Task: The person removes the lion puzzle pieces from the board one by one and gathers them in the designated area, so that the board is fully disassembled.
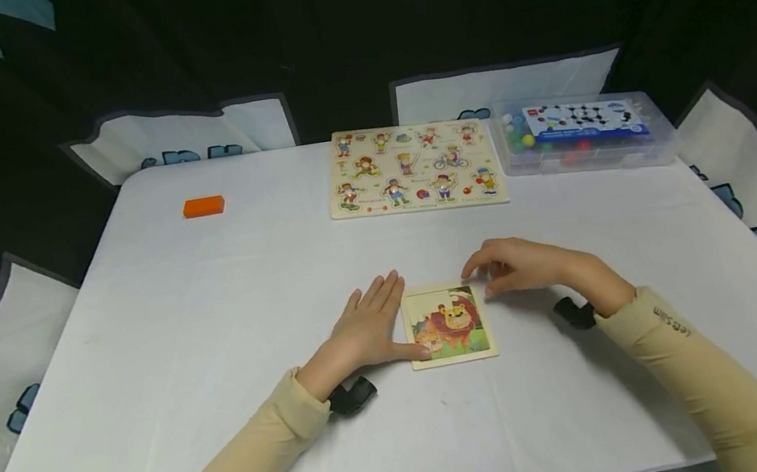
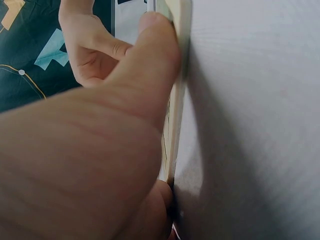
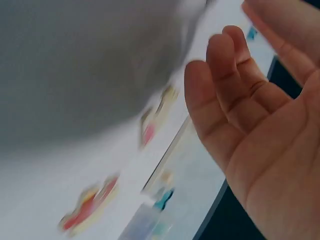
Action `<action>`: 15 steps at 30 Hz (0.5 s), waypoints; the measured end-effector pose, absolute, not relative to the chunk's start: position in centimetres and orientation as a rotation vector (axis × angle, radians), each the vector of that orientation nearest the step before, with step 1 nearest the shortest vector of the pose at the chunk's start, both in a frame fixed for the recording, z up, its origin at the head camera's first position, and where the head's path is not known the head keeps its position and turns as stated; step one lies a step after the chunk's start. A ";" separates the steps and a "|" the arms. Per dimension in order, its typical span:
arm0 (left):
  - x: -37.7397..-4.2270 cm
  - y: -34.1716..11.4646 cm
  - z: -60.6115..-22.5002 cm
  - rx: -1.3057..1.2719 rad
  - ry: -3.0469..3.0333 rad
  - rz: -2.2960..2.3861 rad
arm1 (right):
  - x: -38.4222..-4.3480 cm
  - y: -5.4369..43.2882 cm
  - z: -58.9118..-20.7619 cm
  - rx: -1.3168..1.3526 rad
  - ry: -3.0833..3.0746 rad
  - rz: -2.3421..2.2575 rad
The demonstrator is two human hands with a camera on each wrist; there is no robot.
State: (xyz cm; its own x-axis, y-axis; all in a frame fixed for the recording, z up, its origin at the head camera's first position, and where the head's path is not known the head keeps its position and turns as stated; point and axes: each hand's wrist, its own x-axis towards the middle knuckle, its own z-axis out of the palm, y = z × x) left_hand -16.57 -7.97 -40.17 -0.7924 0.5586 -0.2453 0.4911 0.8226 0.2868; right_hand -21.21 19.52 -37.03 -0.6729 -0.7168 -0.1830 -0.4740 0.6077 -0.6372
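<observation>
A small square wooden jigsaw puzzle (image 1: 452, 324) with a lion picture lies flat at the front middle of the table. Its upper left area looks paler than the rest. My left hand (image 1: 370, 328) lies along its left edge, fingers straight and thumb (image 2: 150, 60) resting on the lower left corner. Just off the upper right corner, my right hand (image 1: 518, 262) hovers with loosely bent fingers. In the right wrist view the right hand's fingers (image 3: 222, 82) hold nothing.
At the back stands a wooden board (image 1: 416, 167) with several painted figures. Right of it is a clear plastic case (image 1: 586, 131) with coloured balls inside. An orange block (image 1: 204, 207) lies at the back left. White cloth covers the table (image 1: 250, 312).
</observation>
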 end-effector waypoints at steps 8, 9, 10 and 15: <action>-16.7 -7.8 -40.4 0.790 2.684 0.278 | -20.4 17.4 -37.3 -1.075 2.415 -0.550; -16.7 -7.8 -40.3 0.789 2.684 0.281 | -20.4 17.3 -37.4 -1.074 2.434 -0.521; -16.7 -7.8 -40.3 0.789 2.686 0.284 | -20.3 17.3 -37.4 -1.079 2.450 -0.498; -16.6 -7.8 -40.3 0.788 2.690 0.283 | -20.1 17.1 -37.4 -1.096 2.488 -0.395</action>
State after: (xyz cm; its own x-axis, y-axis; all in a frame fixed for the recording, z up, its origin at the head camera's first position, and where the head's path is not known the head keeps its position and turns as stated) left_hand -16.63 -7.84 -40.28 -0.7954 0.5522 -0.2499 0.4881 0.8280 0.2760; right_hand -20.13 17.10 -37.36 -0.6170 -0.7502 -0.2375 -0.6399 0.6540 -0.4035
